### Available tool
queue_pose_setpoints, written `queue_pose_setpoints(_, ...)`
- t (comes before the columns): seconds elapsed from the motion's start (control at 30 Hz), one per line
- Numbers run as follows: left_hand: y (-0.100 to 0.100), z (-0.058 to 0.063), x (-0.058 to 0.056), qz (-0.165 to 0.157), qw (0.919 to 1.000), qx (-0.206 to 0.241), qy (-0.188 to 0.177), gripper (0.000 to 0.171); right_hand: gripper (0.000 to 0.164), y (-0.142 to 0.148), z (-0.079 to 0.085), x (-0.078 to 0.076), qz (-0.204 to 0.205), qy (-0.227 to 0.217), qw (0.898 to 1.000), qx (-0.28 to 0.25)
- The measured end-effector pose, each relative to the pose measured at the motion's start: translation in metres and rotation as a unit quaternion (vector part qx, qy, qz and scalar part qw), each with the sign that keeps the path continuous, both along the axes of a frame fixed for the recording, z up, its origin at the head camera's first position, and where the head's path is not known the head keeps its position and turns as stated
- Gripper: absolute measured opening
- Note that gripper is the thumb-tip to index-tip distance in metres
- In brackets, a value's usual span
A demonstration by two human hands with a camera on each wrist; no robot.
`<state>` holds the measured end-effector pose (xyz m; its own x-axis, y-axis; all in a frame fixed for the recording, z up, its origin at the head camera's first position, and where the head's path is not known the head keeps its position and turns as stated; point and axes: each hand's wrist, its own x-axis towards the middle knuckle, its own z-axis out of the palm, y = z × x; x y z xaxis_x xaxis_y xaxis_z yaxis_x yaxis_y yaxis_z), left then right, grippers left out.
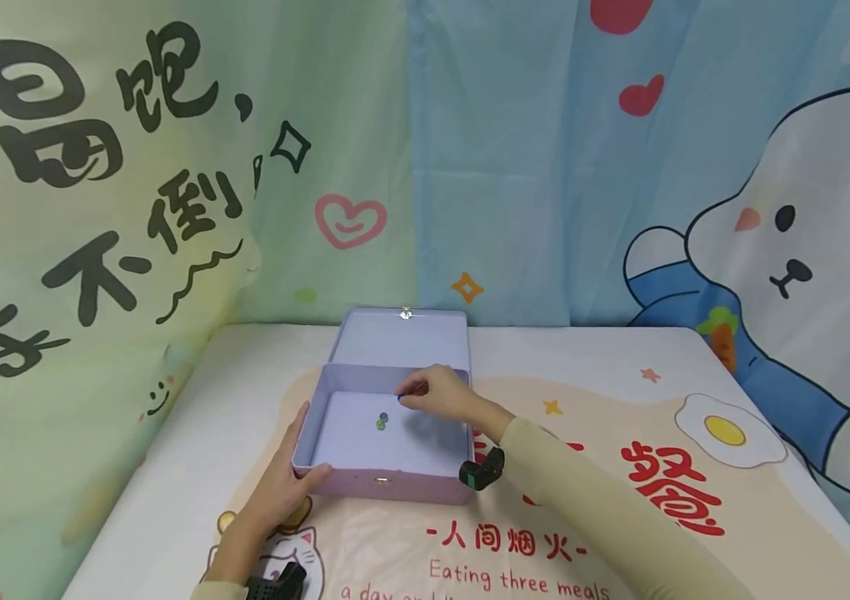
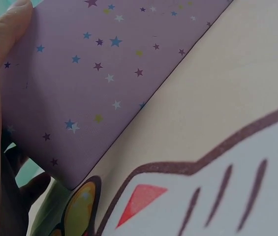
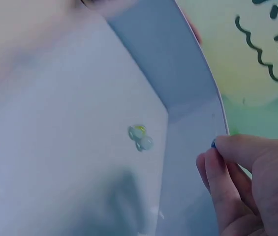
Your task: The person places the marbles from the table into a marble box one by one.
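A shallow purple tin box with a star pattern stands on the table, its hinged lid lying back behind it. My left hand grips the box at its front left corner, thumb at the front rim and fingers along the left side. Over the inside of the box, my right hand pinches a small dark blue piece between thumb and fingertips; most of it is hidden. Below, on the pale box floor, lies a small cluster of clear, glassy marbles, greenish and yellow in tint.
Under the box spreads a printed tablecloth with red lettering, a fried egg picture and a cat. A patterned curtain hangs behind the table. A black wrist device on the right arm is close to the box's right wall.
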<state>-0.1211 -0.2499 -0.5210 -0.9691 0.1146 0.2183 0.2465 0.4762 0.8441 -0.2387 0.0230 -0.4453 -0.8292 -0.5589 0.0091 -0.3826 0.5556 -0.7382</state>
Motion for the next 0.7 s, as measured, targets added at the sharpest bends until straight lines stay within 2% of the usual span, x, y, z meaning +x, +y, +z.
queue_pose_setpoints(0.2, -0.001, 0.003, 0.001, -0.004, 0.9999, -0.007, -0.007, 0.099, 0.021, -0.007, -0.005, -0.016, 0.008, -0.033, 0.999, 0.004)
queue_pose_setpoints(0.3, -0.004, 0.004, 0.000, -0.002, 0.9997, -0.023, -0.002, 0.100, 0.022, -0.013, -0.011, -0.020, 0.019, -0.031, 0.999, -0.005)
queue_pose_setpoints(0.5, -0.007, 0.005, 0.001, 0.001, 0.9995, -0.031, -0.009, 0.100, 0.021, -0.024, -0.018, -0.018, 0.021, -0.004, 0.999, -0.027)
queue_pose_setpoints(0.7, -0.001, 0.005, -0.001, 0.005, 0.9993, -0.024, -0.030, 0.099, 0.018, -0.023, -0.025, -0.025, 0.049, 0.052, 0.997, 0.017)
